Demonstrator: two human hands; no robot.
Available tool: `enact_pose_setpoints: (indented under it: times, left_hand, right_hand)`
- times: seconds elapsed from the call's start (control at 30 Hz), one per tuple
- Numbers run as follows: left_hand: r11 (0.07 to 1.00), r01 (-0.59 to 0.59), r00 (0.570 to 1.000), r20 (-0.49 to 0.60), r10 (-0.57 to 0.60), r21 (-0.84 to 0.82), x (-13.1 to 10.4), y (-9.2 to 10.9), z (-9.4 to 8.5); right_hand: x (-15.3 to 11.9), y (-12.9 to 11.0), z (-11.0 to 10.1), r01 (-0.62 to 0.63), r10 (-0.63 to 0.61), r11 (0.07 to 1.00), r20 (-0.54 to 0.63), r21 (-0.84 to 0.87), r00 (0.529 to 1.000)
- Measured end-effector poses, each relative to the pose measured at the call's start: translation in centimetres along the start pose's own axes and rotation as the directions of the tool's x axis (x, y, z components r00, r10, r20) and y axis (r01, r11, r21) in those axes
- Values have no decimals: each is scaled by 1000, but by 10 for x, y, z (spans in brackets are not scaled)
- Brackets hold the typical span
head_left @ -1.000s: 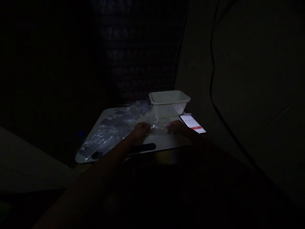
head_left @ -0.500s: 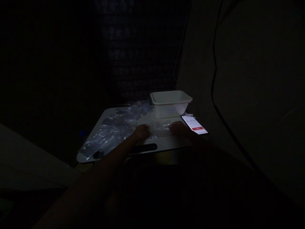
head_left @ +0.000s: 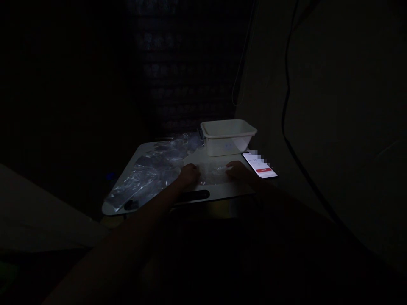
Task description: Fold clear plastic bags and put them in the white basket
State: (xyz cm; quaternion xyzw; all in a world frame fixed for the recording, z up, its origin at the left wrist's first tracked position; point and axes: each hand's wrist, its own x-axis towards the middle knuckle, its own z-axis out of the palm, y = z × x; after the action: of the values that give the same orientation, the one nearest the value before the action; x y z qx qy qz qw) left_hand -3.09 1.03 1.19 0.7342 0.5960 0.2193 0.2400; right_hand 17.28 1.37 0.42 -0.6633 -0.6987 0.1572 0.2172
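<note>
A clear plastic bag (head_left: pixel 212 173) lies stretched between my two hands, low over the white folding table (head_left: pixel 224 192). My left hand (head_left: pixel 190 173) is closed on its left side, fingers curled in. On the opposite side my right hand (head_left: pixel 235 170) pinches the bag's right edge. Left of my left hand, a loose heap of clear plastic bags (head_left: pixel 152 169) spreads over the table. The dim light hides the exact fingertips and whatever the held bag may contain.
A white plastic tub (head_left: pixel 224 144) stands at the table's back right. A lit phone (head_left: pixel 261 166) lies at the right edge, near my right hand. The table has a dark slot (head_left: pixel 195 195) along its front. A black cable (head_left: pixel 288 106) hangs down the right wall.
Both hands keep nearly the same place and still hold the bag at its two sides. The bag's surface creases and glints have shifted slightly.
</note>
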Motion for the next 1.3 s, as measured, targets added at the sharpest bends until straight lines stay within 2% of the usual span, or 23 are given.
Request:
enact_pose_setpoints:
  times: [0.1, 0.13, 0.2, 0.27, 0.33, 0.4, 0.43, 0.5, 0.57, 0.6, 0.67, 0.8, 0.93, 1.1, 1.3]
  left_hand:
    - [947, -107, 992, -35, 123, 303, -8, 12, 1]
    - [910, -187, 979, -6, 204, 370, -12, 17, 4]
    - [832, -358, 932, 116, 343, 424, -21, 27, 13]
    - [774, -445, 895, 217, 389, 449, -29, 36, 25]
    - [774, -402, 915, 243, 322, 489, -35, 41, 37]
    - [759, -405, 912, 282, 297, 510, -38, 43, 46]
    - [753, -411, 909, 298, 293, 514, -39, 44, 49]
    - [743, -425, 901, 318, 294, 517, -39, 43, 51]
    - [733, -442, 893, 327, 308, 517, -40, 41, 50]
    - [725, -455, 888, 329, 321, 518, -41, 40, 50]
    - [713, -467, 883, 325, 340, 523, -43, 38, 50]
    - [724, -456, 889, 314, 335, 518, -44, 36, 50]
    - [768, -387, 921, 252, 296, 511, -34, 37, 44]
    - [789, -366, 930, 231, 287, 494, -15, 37, 39]
    - [789, -297, 955, 145, 261, 537, -7, 28, 50]
  right_hand:
    - [-3, -2, -4, -57, 57, 998, 26, -10, 998]
    - [-3, -2, -5, -78, 79, 997, 34, -23, 996]
    - [-4, -1, -9, -84, 85, 994, 11, -72, 996]
    - [-5, 1, -12, -73, 63, 986, -71, -153, 995]
    - [-5, 1, -12, -36, 2, 972, -149, -230, 989]
    - [-6, -1, -8, 85, -135, 954, -160, -286, 978]
    - [-6, -2, -4, 184, -234, 932, -132, -312, 963]
    - [-8, -6, 5, 392, -427, 847, -22, -359, 904]
    - [-10, -8, 14, 511, -517, 762, 101, -399, 850]
    - [-10, -8, 18, 530, -524, 737, 141, -419, 840]
    - [-10, -6, 24, 514, -503, 720, 160, -466, 849]
    - [-3, 3, 28, 441, -471, 721, 89, -535, 878]
    - [-1, 3, 28, 389, -456, 755, 3, -528, 890]
    - [-8, -5, 29, 463, -494, 734, 77, -498, 866]
    - [-7, -7, 33, 497, -515, 715, 110, -493, 850]
